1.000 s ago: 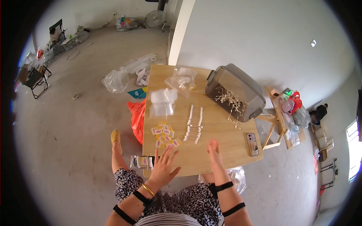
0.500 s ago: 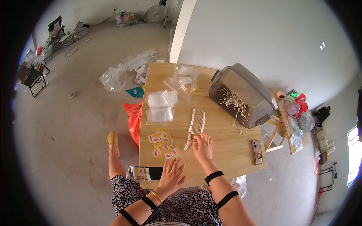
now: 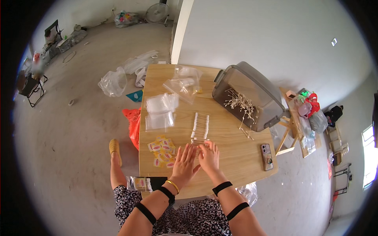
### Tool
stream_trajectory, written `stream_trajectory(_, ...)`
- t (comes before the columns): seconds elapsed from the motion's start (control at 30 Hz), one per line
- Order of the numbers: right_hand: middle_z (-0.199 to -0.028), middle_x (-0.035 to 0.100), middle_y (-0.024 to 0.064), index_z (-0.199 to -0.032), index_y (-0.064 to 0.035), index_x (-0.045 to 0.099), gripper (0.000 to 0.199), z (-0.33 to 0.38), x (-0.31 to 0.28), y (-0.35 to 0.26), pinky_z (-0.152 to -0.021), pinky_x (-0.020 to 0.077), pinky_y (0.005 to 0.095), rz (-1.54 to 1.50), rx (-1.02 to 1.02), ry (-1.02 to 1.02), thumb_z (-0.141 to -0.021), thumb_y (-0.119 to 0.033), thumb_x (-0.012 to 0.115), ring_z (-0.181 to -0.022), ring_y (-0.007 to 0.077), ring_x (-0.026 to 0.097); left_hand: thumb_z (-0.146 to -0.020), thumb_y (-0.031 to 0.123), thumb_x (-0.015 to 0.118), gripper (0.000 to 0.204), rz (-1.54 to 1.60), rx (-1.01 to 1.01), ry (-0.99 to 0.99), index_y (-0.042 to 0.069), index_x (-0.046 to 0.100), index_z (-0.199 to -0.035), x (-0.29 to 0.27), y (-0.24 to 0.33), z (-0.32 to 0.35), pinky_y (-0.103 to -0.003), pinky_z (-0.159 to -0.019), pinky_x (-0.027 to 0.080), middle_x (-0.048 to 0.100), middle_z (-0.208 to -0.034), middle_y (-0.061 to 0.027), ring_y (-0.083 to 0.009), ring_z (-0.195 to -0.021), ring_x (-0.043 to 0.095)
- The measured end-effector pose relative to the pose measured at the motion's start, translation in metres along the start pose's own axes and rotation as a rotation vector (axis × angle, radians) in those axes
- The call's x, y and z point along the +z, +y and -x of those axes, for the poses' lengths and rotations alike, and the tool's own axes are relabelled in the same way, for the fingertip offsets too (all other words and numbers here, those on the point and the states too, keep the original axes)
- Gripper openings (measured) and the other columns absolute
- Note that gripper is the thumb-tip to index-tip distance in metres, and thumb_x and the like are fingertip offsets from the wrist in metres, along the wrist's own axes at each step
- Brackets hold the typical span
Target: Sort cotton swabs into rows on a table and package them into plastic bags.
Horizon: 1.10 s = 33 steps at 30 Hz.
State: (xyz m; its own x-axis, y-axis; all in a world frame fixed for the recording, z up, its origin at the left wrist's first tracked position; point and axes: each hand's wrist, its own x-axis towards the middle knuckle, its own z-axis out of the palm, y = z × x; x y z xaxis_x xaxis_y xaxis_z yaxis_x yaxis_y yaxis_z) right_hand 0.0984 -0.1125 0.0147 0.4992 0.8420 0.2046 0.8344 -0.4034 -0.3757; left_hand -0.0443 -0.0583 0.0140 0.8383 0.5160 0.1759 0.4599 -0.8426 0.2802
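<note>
Hands [image 3: 184, 166], grip unclear, flank cotton swabs [image 3: 201, 128] on a wooden table [image 3: 240, 153] beside a pale wall [image 3: 267, 39].

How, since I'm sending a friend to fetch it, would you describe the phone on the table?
Find the wooden table. Near its right edge, below the big grey tub in the picture, lies the phone. It is a small rounded rectangle with a dark patch on it, lying by itself, unlike the row of thin swabs further left.
</note>
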Motion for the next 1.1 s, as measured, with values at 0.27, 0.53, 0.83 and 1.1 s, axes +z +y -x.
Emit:
stream_trajectory(0.27, -0.131, 0.053, 0.0124, -0.119, -0.0145, 0.064, 0.034, 0.027, -0.014, 0.017, -0.101, 0.0413, 0.0466, -0.211, -0.026, 0.013, -0.086, -0.006, 0.06, -0.12, 0.0346, 0.052, -0.099, 0.063, 0.032, 0.086, -0.22, 0.069, -0.217, -0.001, 0.024, -0.155, 0.014, 0.015, 0.006, -0.05, -0.124, 0.002, 0.022, -0.163, -0.0138, -0.0255, -0.154, 0.01)
stream_trajectory(0.53, -0.144, 0.049, 0.0154, -0.139, -0.0082, 0.049, 0.051, 0.089, -0.042, 0.028, -0.112, 0.0343, 0.049, -0.24, 0.123, -0.004, -0.089, -0.01, 0.058, -0.132, 0.0368, 0.044, -0.099, 0.061, 0.032, 0.084, -0.299, 0.072, -0.209, -0.001, 0.021, -0.155, 0.009, 0.028, 0.038, -0.053, -0.123, 0.002, 0.023, -0.163, -0.0137, -0.0256, -0.153, 0.013)
stream_trajectory(0.83, -0.16, 0.025, 0.0173, -0.154, -0.0065, 0.029, 0.08, 0.109, -0.033, 0.011, -0.122, 0.0157, 0.0517, -0.048, -0.07, -0.12, -0.089, -0.036, 0.065, -0.149, 0.035, 0.022, -0.098, 0.06, 0.036, 0.086, -0.16, -0.018, -0.132, -0.003, 0.02, -0.155, -0.005, 0.016, 0.059, -0.057, -0.122, 0.001, 0.022, -0.162, -0.0152, -0.0284, -0.153, 0.014)
stream_trajectory(1.1, -0.16, 0.017, 0.0278, -0.155, 0.0001, 0.021, 0.083, 0.095, -0.011, -0.004, -0.123, 0.0137, 0.0509, 0.043, -0.192, -0.214, -0.094, -0.044, 0.056, -0.151, 0.0406, 0.014, -0.097, 0.069, 0.025, 0.093, -0.207, -0.04, -0.166, -0.004, 0.02, -0.155, 0.002, 0.01, 0.068, -0.058, -0.121, 0.0, 0.012, -0.165, -0.0167, -0.0295, -0.154, 0.004)
